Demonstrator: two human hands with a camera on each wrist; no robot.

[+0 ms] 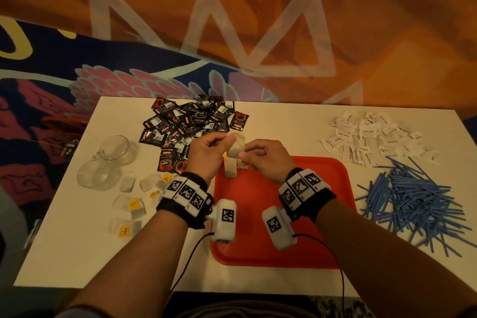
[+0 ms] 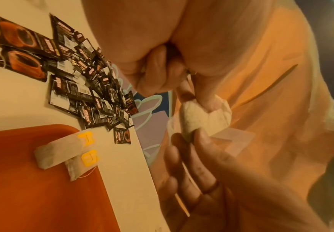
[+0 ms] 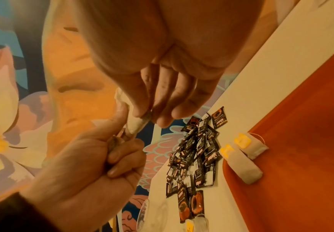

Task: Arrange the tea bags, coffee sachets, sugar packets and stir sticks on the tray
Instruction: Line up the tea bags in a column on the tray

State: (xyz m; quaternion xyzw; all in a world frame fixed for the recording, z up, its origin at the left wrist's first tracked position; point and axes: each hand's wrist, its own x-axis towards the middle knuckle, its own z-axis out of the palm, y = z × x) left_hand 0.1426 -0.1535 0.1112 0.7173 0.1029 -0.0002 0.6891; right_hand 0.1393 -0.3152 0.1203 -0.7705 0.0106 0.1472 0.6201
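Head view: we see the left hand [image 1: 206, 152] and the right hand [image 1: 267, 160] together pinching one tea bag [image 1: 236, 147], each hand with thumb and fingers closed on its own side of the bag. We see the bag in the air above the far edge of the red tray [image 1: 322, 214]; its long axis runs roughly away from us, and the far end is the higher one.

On the tray we count two tea bags [image 2: 59, 150] in the far left corner. They lie side by side and touch, and their yellow tags [image 2: 85, 138] point to the far edge. We count about seven loose tea bags [image 1: 130, 208] on the white table [image 1: 77, 253] at the left of the tray, but some overlap and we cannot be sure.

Behind these lies one glass cup [image 1: 114, 151] on its side, with a glass saucer [image 1: 95, 175] just beside it. The coffee sachets [image 1: 193, 121] make one black heap at the far left, too many for counting. The white sugar packets [image 1: 371, 135] make one heap at the far right. The blue stir sticks [image 1: 413, 196] make one heap at the right of the tray.
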